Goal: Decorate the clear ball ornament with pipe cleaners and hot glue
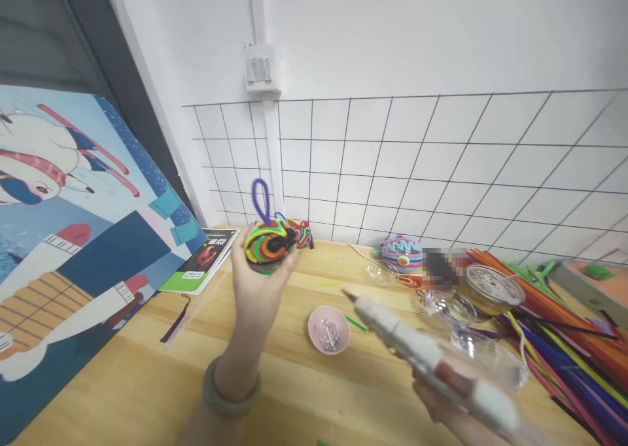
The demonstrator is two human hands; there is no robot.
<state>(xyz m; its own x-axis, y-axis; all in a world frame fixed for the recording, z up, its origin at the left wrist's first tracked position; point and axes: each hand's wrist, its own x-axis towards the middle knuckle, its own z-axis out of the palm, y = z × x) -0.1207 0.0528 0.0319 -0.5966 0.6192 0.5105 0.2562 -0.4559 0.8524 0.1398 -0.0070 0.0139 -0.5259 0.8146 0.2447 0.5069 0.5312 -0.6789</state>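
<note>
My left hand (262, 289) is closed around a ball ornament (267, 246) wrapped in multicoloured pipe cleaners, with a dark patch on its right side. A purple pipe-cleaner loop (261, 201) stands up from its top. My right hand (436, 400) grips a white hot glue gun (417, 348), blurred by motion; its dark nozzle points up and left, well apart from the ball. Between the hands, on the table, a small pink bowl (328, 330) holds tiny beads. A short green pipe-cleaner piece (356, 323) lies beside the bowl.
Pipe cleaners (564, 367) are heaped at the right, near clear plastic half-shells (449, 307) and a spool (494, 288). Against the wall sits a pink-and-blue wrapped ball (401, 252). A book (201, 263), a purple tassel (176, 320) and a large illustrated board (98, 237) are on the left.
</note>
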